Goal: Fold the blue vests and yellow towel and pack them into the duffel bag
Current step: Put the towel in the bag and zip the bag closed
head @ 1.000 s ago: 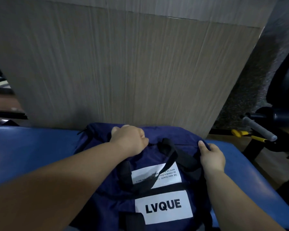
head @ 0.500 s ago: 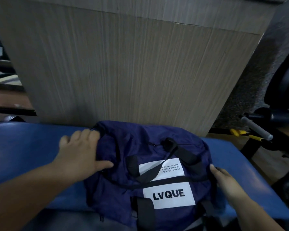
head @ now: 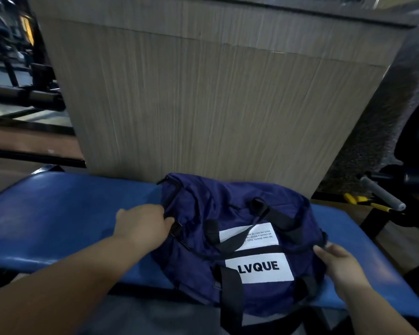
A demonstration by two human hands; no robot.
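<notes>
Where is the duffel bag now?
Head view: the duffel bag sits lower centre-right on the blue bench, in front of the wood-grain panel, with the left hand at its left end and the right hand at its right.

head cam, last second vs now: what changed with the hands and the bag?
The left hand left the top middle of the duffel bag, slid to its left end and now appears to grip it. The right hand slipped lower down the right end, fingers against it. The bag stays on the blue bench.
</notes>
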